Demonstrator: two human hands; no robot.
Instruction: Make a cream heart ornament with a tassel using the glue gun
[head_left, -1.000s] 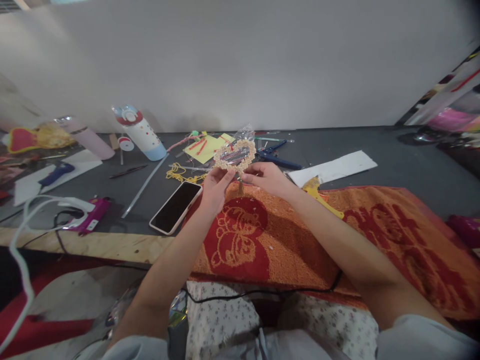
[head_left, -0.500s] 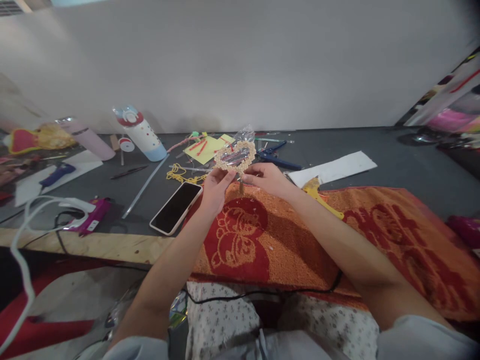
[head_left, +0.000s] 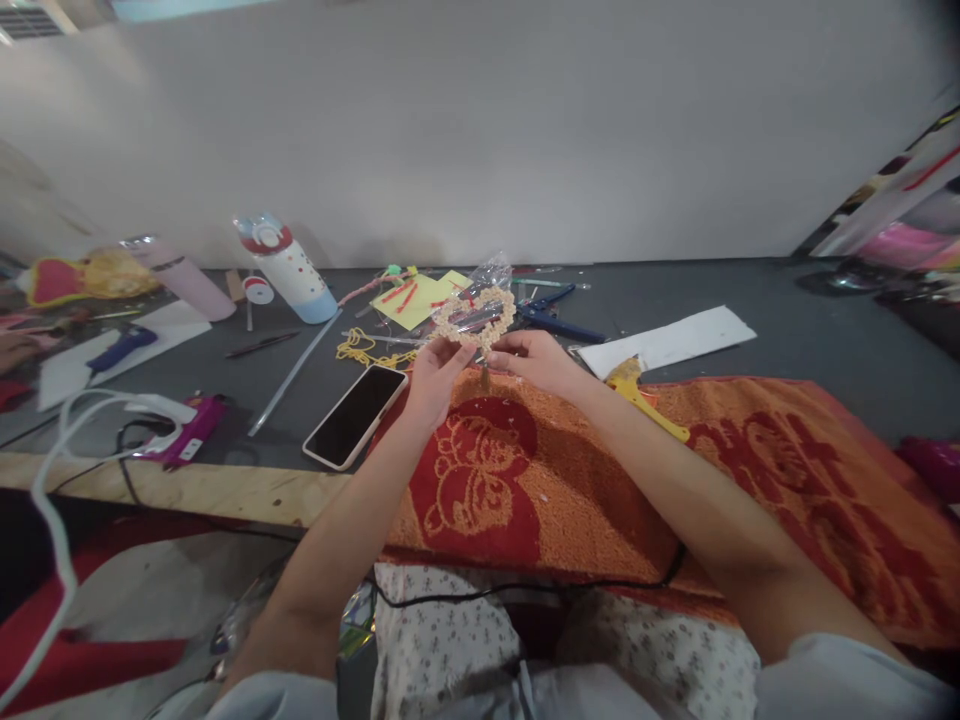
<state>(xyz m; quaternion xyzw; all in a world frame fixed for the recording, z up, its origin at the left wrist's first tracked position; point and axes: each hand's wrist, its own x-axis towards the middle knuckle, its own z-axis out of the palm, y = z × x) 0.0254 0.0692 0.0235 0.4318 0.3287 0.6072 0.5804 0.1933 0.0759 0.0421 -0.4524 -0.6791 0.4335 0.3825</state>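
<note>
A cream, heart-shaped beaded ring (head_left: 495, 318) is held up between both hands, above the far edge of an orange and red towel (head_left: 600, 500). My left hand (head_left: 436, 378) pinches its lower left side with thumb and fingers. On the lower right, my right hand (head_left: 534, 358) is closed on it too. Clear plastic wrap (head_left: 491, 270) shows behind and through the ring. Just left of my left hand lie a tangle of yellow cord (head_left: 358, 348) and a phone (head_left: 355, 416) with a dark screen.
Blue-handled pliers (head_left: 559, 318), a white strip (head_left: 675, 340) and a yellow tool (head_left: 646, 400) lie to the right. At the left stand a dotted bottle (head_left: 300, 280) and a pink bottle (head_left: 191, 280). A blue glue gun (head_left: 120, 348) and a purple power strip (head_left: 196, 428) with cables are nearby.
The beaded heart has turned slightly in my hands. The whole view has shifted a little to the right and down; both hands keep their hold.
</note>
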